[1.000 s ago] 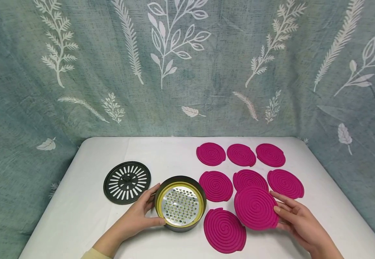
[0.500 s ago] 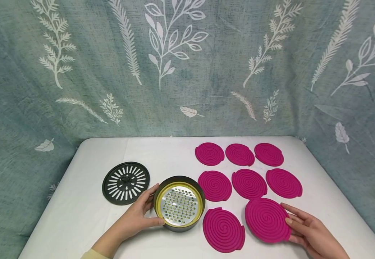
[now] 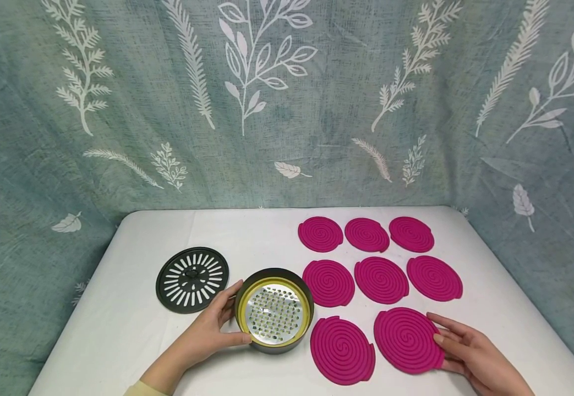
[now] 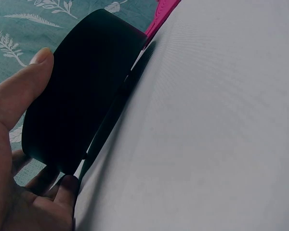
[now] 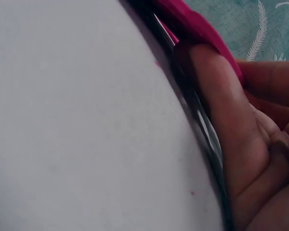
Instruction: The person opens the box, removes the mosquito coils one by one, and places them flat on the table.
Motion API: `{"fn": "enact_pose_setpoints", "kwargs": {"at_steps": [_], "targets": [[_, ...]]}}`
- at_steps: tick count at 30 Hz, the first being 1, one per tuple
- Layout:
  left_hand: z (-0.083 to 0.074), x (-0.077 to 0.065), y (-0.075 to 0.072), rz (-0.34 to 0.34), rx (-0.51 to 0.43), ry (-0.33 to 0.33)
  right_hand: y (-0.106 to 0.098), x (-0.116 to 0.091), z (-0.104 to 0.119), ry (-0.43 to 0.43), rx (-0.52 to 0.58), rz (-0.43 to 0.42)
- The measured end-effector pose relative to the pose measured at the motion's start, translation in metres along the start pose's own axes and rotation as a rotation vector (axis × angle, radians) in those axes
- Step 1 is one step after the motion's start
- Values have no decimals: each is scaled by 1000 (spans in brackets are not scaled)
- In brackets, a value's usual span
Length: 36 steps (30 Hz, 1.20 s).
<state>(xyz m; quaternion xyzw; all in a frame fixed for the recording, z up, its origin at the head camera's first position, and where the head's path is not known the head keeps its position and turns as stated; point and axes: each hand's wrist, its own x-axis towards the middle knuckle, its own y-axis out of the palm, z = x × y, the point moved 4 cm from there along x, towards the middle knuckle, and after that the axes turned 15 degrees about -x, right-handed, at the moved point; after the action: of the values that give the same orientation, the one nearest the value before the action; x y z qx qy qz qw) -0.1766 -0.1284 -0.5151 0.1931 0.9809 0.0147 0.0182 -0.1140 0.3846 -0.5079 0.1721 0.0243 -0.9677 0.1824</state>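
My left hand (image 3: pixel 212 330) grips a round dark grater bowl (image 3: pixel 275 352) from its left side, thumb by the front rim. Inside the bowl sit a yellow ring and a metal grater plate (image 3: pixel 274 313). In the left wrist view the dark wall (image 4: pixel 82 91) lies between thumb and fingers. At front right, my right hand (image 3: pixel 475 349) pinches the right edge of a magenta spiral coaster (image 3: pixel 405 341); the right wrist view shows the coaster's edge (image 5: pixel 202 29) between thumb and fingers, close over the table. Another coaster (image 3: pixel 342 350) lies just left of it.
Farther back, two rows of magenta coasters (image 3: pixel 381 280) lie flat. A black slotted round lid (image 3: pixel 192 280) with a central knob lies left of the bowl. The white table (image 3: pixel 138 352) ends at a patterned teal curtain (image 3: pixel 207 187).
My right hand has moved the magenta coaster right and toward me, then lower, uncovering the coaster behind it. My left hand and the grater bowl have stayed in place.
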Motion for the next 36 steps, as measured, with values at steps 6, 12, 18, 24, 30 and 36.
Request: {"fn": "enact_pose_setpoints", "kwargs": {"at_steps": [6, 12, 18, 24, 30, 36], "targets": [[0, 0, 0, -2, -2, 0, -5, -2, 1, 52, -34, -61], [0, -1, 0, 3, -18, 12, -12, -6, 3, 32, 14, -27], [2, 0, -1, 1, -7, 15, -18, -8, 2, 30, 18, -33], [2, 0, -1, 4, -11, 18, -22, -10, 2, 74, -31, -98], [2, 1, -2, -6, -6, 8, -24, -12, 0, 63, -40, -113], [2, 1, -2, -13, 3, 4, -24, -14, -1, -18, 27, -47]]}}
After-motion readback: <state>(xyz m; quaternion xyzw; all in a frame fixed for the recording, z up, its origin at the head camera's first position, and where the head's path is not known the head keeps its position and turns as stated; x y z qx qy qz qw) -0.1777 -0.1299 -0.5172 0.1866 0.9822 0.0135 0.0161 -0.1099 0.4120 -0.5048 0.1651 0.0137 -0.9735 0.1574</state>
